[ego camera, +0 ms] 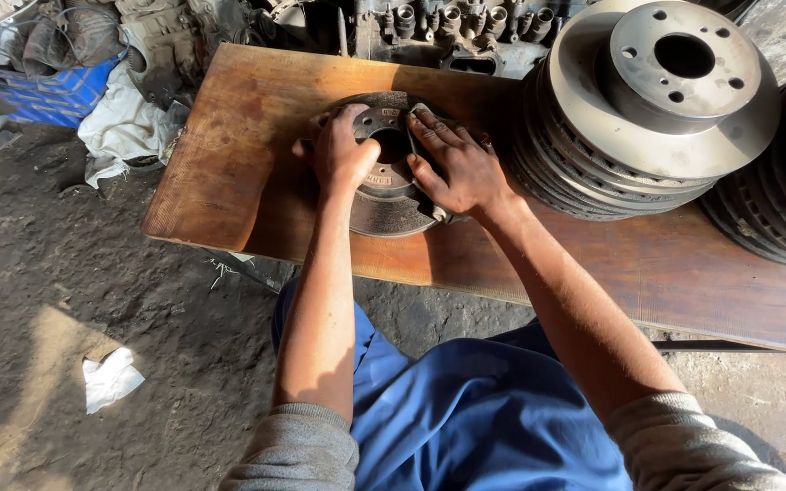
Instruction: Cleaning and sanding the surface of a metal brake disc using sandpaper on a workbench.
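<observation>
The left hand (343, 155) lies palm-down on the raised hub of a rusty round brake disc (384, 207), fingers curled over its far edge. The right hand (461, 168) presses flat beside it, pinning a small grey abrasive sheet (420, 136) against the hub by the centre hole. The disc rests flat on a worn wooden counter (229, 155). Just to the right stands a stack of ribbed grey discs (648, 118). A crumpled white rag (109, 377) lies on the dirt floor (65, 264).

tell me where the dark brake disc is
In the head view the dark brake disc lies flat on the wooden board, under both hands, left of the disc stack.
</observation>
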